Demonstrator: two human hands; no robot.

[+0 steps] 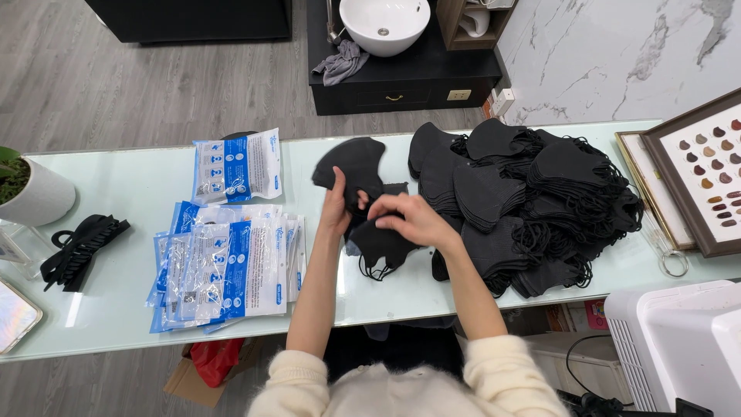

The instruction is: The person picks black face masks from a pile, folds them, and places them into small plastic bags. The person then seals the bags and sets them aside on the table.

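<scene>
On the pale glass counter beside the big heap of black fabric masks, we gather a small stack of black masks: left hand and right hand both pinching it; next we judge squaring its edges

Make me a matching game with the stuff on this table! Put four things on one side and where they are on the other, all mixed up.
Things:
1. big pile of black face masks
2. stack of clear and blue plastic packets
3. white round plant pot
4. framed board of brown colour swatches

Places:
A. far left end of the pale glass table
B. far right end of the table
C. just left of the left hand
D. just right of the right hand

Pairs: 1-D, 2-C, 3-A, 4-B
</scene>
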